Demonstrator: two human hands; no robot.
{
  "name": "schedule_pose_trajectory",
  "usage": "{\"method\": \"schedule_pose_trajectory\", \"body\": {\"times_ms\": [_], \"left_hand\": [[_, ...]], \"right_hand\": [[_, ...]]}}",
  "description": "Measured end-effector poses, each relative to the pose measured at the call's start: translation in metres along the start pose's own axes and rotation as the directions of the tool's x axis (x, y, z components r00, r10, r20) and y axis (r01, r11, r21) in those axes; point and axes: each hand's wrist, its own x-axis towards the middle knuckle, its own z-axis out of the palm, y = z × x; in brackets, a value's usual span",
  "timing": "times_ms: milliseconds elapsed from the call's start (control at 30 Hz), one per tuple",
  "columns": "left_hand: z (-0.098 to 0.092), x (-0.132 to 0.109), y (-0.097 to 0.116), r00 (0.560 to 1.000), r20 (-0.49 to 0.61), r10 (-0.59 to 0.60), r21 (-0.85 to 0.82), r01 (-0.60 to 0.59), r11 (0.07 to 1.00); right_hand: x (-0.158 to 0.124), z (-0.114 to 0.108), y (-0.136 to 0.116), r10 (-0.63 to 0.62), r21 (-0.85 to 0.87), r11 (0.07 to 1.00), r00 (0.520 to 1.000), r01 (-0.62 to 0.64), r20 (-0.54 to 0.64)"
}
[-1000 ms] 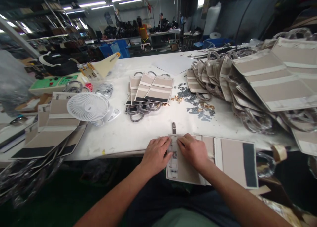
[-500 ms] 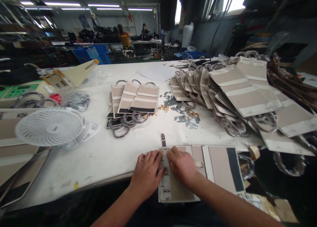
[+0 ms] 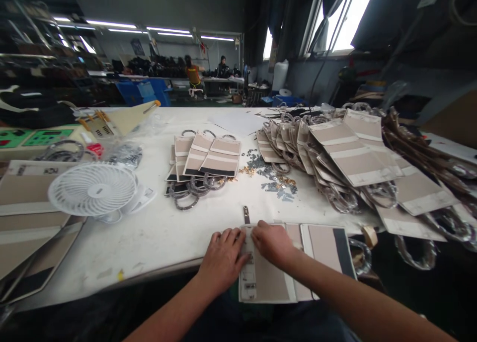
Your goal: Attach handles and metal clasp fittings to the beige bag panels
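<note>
The two hands are close together on one beige panel (image 3: 268,285), which lies in front of the person at the near edge of the white table (image 3: 164,242), with its bottom part sticking out past the edge. The left hand (image 3: 222,256) is at the panel's left side, its thumb on the pale strip (image 3: 249,280). The right hand (image 3: 274,242) is beside it, with bent fingers touching the top of the panel. The pictures do not show if either hand pinches something small. A short dark strap (image 3: 246,213) with a shiny metal bit pokes out above the fingers. This looks like the step of fixing the strap at that top corner. The next move seems to call for a flat panel, a straight strap and a firm, careful push. Small grey metal pieces (image 3: 276,187) lie farther back.
</note>
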Motion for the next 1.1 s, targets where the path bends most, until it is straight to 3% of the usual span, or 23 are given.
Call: {"method": "schedule_pose_trajectory", "body": {"times_ms": [133, 233, 333, 467, 600, 767, 933, 1033, 1100], "left_hand": [[0.003, -0.003, -0.006, 1.000, -0.009, -0.011, -0.062, 0.011, 0.998], [0.007, -0.003, -0.009, 1.000, -0.013, -0.021, -0.087, 0.020, 0.996], [0.007, -0.002, -0.010, 0.999, -0.028, -0.031, -0.106, 0.028, 0.994], [0.002, 0.003, -0.010, 0.999, -0.013, -0.045, -0.153, 0.043, 0.987], [-0.001, 0.010, -0.009, 0.996, 0.010, -0.090, -0.210, 0.090, 0.973], [0.003, 0.014, -0.009, 0.987, 0.008, -0.158, -0.279, 0.154, 0.948], [0.006, 0.015, -0.008, 0.979, 0.006, -0.203, -0.320, 0.194, 0.927], [0.005, 0.015, -0.007, 0.976, 0.003, -0.220, -0.332, 0.208, 0.920], [0.005, 0.015, -0.007, 0.974, 0.005, -0.226, -0.334, 0.215, 0.918]], "right_hand": [[0.022, -0.025, 0.055, 0.132, 0.036, 0.991, 0.989, -0.129, -0.072], [0.040, -0.039, 0.112, 0.328, 0.014, 0.944, 0.937, -0.329, -0.120], [0.049, -0.038, 0.154, 0.443, 0.001, 0.895, 0.890, -0.446, -0.109], [0.051, -0.025, 0.172, 0.476, 0.006, 0.878, 0.873, -0.478, -0.107], [0.053, -0.023, 0.176, 0.449, 0.021, 0.893, 0.888, -0.449, -0.100], [0.048, -0.043, 0.162, 0.394, 0.072, 0.919, 0.916, -0.389, -0.078], [0.033, -0.058, 0.087, 0.137, 0.404, 0.897, 0.982, -0.179, 0.129], [0.032, -0.048, 0.040, 0.009, 0.543, 0.822, 0.957, -0.172, 0.289], [0.035, -0.036, 0.022, -0.029, 0.568, 0.805, 0.945, -0.171, 0.326]]}}
